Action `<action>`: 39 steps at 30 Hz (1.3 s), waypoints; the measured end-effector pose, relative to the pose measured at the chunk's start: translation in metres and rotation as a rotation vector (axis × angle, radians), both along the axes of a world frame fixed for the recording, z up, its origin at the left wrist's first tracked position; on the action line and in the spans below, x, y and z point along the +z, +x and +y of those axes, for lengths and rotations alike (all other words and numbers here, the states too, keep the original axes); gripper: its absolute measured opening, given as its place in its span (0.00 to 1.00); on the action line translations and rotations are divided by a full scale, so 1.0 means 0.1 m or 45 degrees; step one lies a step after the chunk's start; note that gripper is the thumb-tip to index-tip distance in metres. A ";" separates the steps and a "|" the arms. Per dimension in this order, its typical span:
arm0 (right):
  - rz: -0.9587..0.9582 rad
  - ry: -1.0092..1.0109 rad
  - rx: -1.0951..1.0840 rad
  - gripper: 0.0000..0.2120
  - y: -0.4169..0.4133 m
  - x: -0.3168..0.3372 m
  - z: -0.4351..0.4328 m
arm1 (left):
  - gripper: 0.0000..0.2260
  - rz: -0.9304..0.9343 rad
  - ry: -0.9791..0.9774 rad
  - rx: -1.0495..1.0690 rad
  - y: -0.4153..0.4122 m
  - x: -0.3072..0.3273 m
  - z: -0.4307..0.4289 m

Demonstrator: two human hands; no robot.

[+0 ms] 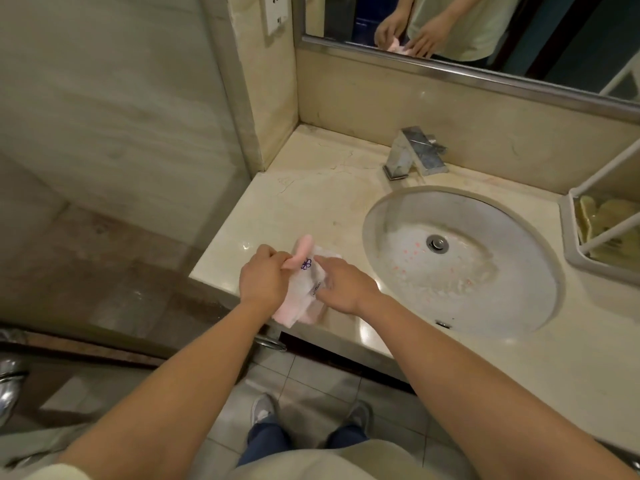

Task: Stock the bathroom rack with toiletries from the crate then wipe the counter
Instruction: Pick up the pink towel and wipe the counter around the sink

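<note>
White wire rack tray [568, 233] cut by right edge, its yellowish contents [609, 216] I cannot identify | grey print [316, 287] on pink-and-white folded cloth [304, 282] too small to read | my right hand [346, 289] on it: gripping or pressing, unclear | shiny chrome fixture [10, 382] clipped at left edge.

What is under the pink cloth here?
The pink cloth lies on the counter near its front edge, left of the sink. The left hand pinches a fold, the right hand presses it down. The counter patch beneath is hidden.
</note>
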State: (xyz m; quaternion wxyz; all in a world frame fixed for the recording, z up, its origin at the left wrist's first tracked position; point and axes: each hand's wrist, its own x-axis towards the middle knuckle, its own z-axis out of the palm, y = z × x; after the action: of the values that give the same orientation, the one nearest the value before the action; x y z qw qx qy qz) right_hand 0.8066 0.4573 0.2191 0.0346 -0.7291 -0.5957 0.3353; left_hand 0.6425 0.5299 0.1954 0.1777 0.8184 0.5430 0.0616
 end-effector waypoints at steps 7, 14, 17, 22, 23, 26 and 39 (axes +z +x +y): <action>0.199 0.203 -0.130 0.43 0.30 0.16 -0.09 | 0.08 -0.413 -0.192 0.028 0.49 0.42 0.01; 0.367 0.472 -0.293 0.46 0.76 0.45 -0.22 | 0.07 -0.593 -0.306 -0.149 1.16 0.86 0.07; 0.434 0.503 -0.421 0.43 0.95 0.55 -0.31 | 0.06 -0.586 -0.304 -0.261 1.44 0.99 0.05; 0.414 0.612 -0.652 0.32 1.24 0.64 -0.44 | 0.07 -0.503 -0.196 -0.374 1.86 1.14 -0.07; 0.397 0.622 -0.689 0.31 1.30 0.66 -0.45 | 0.12 -0.499 -0.202 -0.374 1.94 1.16 -0.08; 0.391 0.661 -0.808 0.30 1.46 0.72 -0.52 | 0.22 -0.467 -0.276 -0.359 2.13 1.16 -0.05; 0.531 0.744 -1.511 0.29 2.01 0.81 -0.78 | 0.25 -0.773 -0.767 -0.526 2.81 1.01 -0.19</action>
State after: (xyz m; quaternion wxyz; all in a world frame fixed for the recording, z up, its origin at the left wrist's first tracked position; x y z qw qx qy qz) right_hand 1.0079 0.3794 0.3001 0.5209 -0.8126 -0.1430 0.2186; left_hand 0.9238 0.5111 0.2961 0.5664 0.7662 0.2861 0.1011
